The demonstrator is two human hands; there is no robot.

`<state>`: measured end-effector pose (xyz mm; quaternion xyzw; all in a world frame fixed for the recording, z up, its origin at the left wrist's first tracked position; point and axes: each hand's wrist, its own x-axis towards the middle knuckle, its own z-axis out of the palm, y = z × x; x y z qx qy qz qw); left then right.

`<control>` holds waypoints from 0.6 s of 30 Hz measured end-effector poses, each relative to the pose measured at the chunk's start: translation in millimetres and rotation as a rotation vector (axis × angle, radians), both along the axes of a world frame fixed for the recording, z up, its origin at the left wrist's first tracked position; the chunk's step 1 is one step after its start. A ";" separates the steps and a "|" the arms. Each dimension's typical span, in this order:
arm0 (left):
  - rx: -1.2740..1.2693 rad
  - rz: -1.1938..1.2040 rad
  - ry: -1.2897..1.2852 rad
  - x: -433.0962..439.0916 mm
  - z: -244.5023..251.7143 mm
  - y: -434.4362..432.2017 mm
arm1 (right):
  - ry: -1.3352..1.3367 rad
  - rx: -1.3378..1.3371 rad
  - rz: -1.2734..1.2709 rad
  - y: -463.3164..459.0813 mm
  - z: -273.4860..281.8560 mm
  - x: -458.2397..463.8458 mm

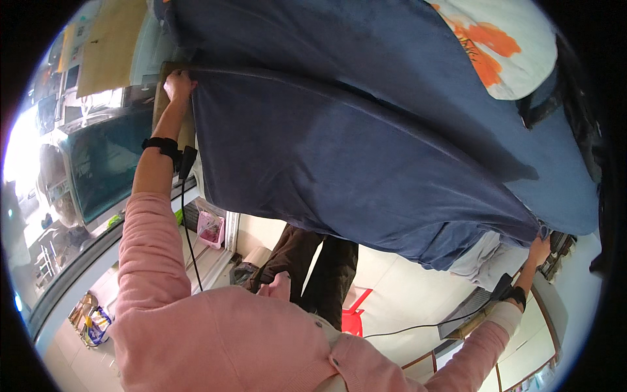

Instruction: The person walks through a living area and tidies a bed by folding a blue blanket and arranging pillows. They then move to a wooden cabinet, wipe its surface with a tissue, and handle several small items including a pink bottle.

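A large dark blue fleece-like cloth [303, 152], probably a blanket or sheet, stretches in front of me. My left hand [179, 85] grips its far left corner with closed fingers, beside a brown board or post. Low on the right, my right hand [540, 250] pinches a bunched part of the same cloth. Between the hands a raised edge runs as a long slanting ridge. Beyond it more blue fabric [392, 54] lies spread out. The near side of the cloth hangs above my dark trousers.
White fabric with orange flowers [494, 54] lies at the far right. Pale grey cloth [490, 259] hangs near my right hand. Left is a glass pane with a teal box [112, 161] behind it. A red plastic stool [352, 318] stands on the tiled floor. Black cables trail from both wrist straps.
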<state>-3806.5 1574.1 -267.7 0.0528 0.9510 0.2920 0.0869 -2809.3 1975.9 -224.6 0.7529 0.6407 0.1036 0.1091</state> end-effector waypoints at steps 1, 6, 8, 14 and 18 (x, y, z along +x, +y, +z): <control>-0.064 -0.067 0.058 -10.0 -3.5 5.4 | -0.009 0.009 -0.010 7.9 -4.4 -5.4; -0.252 -0.262 0.128 -40.7 -47.0 26.6 | -0.045 -0.024 -0.040 40.5 -38.2 -20.1; -0.123 -0.363 0.110 -35.5 -72.8 20.0 | -0.045 -0.108 0.010 47.5 -57.0 -31.3; -0.064 -0.554 0.258 33.7 -93.9 -98.2 | 0.039 -0.285 0.400 -6.1 -116.4 -175.9; -0.270 -0.236 -0.010 115.1 -87.5 -236.9 | 0.534 -0.600 0.870 -107.4 -140.7 -372.0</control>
